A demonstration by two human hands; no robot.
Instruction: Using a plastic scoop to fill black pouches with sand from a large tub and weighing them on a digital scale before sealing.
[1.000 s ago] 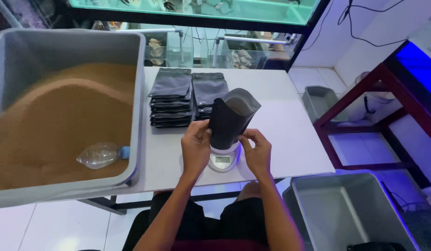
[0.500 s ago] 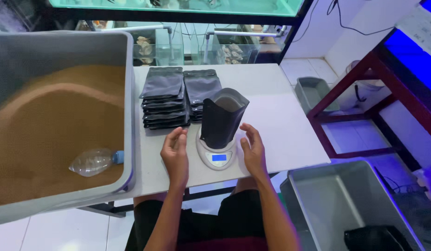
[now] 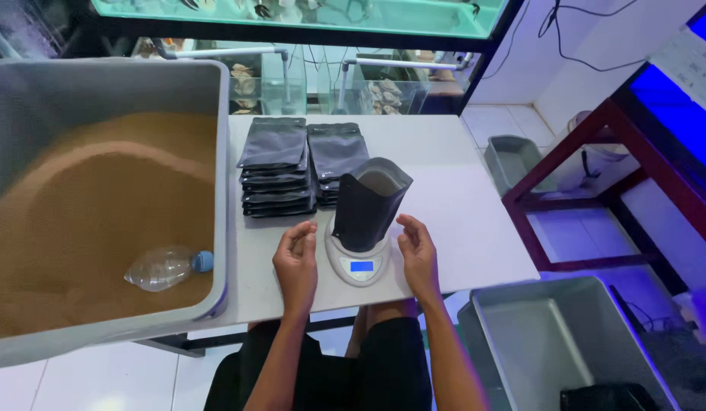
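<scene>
While both hands, left (image 3: 296,262) and right (image 3: 418,255), flank it with grips apart, the matte black pouch (image 3: 368,204) stands on the round white scale (image 3: 358,262).

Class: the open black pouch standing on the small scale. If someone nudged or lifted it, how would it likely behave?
The black stand-up pouch is tall on a narrow base, so a sideways nudge would probably tip it off the round scale. Its thin walls look flexible and would likely buckle if squeezed. Its mouth is open, so tilting may spill its contents.

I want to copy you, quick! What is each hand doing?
Left hand: empty, fingers loosely curled, beside the scale.
Right hand: open, empty, near the black pouch.
</scene>
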